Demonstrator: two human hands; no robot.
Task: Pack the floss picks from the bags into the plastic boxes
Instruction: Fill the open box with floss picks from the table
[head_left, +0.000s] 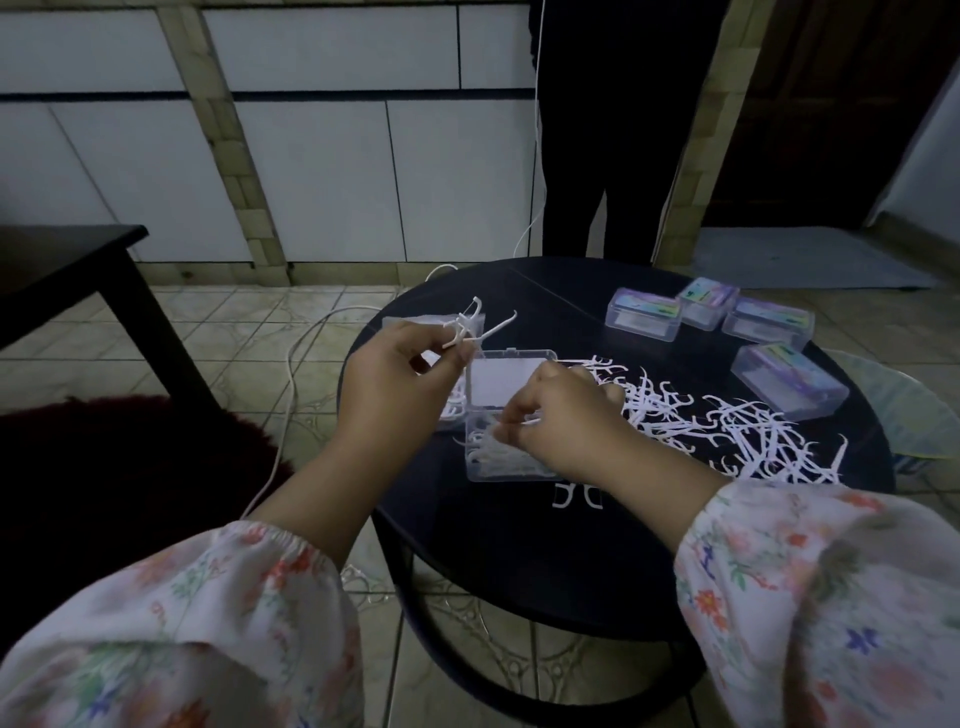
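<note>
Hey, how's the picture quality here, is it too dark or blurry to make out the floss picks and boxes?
Head view: dim, bluish light overall, yet the white loose floss picks stand out on the dark round table; the closed boxes at the far edge look soft; wide-angle distortion bends the wall lines and stretches the floral sleeves; the right hand hides part of the open box.

A clear rectangular plastic box (506, 457) lies open at the table's middle, its lid (506, 382) tilted up behind, white floss picks stacked inside. A loose heap of white plastic floss picks (727, 426) sprawls just right of it. Four closed clear boxes with colourful labels (644, 314) sit farther back right, lids shut
</note>
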